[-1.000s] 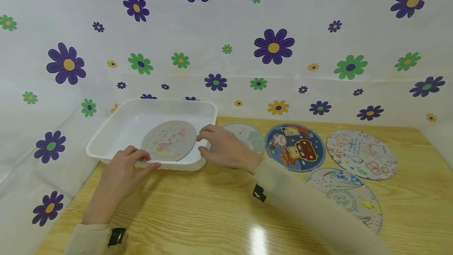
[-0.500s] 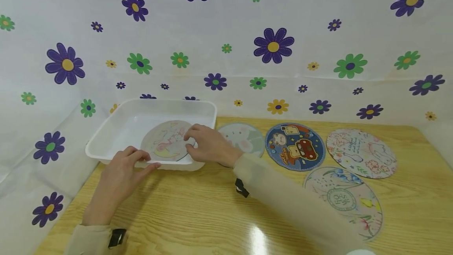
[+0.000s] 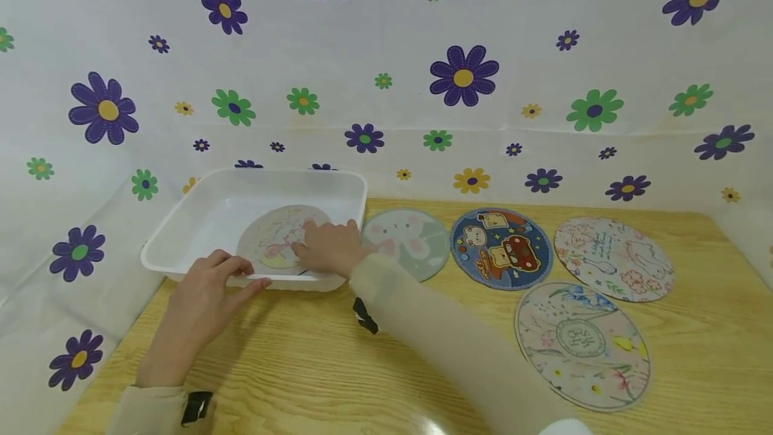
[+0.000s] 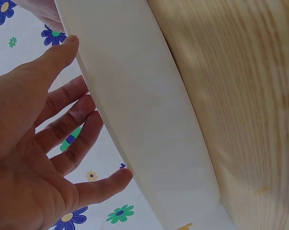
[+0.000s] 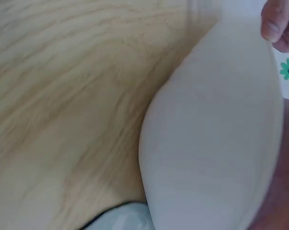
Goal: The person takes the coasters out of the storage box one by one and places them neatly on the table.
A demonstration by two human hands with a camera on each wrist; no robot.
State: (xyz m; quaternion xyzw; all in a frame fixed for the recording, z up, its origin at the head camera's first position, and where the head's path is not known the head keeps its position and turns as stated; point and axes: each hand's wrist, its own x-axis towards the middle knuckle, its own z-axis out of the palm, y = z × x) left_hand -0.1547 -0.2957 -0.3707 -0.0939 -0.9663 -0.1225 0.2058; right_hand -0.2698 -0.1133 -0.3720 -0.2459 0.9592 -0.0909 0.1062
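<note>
A white plastic tray stands at the left of the table, with a round mat printed with a rabbit and moon lying inside it. My left hand holds the tray's near rim, fingers over it and thumb outside; the left wrist view shows this hand along the rim. Over the right part of that mat reaches my right hand, fingers bent loosely and tips by its printed face. Nothing visible lies in its grip. The right wrist view mostly shows the tray's outer wall.
Right of the tray lie several other round mats: a pale green rabbit one, a dark blue bear one, a pink line-drawn one and a floral one. A flower-printed white sheet hangs behind the wooden table.
My right hand has moved left from the tray's right side, over the mat in the tray. The left hand stays on the rim. The green mat is less covered by the arm.
</note>
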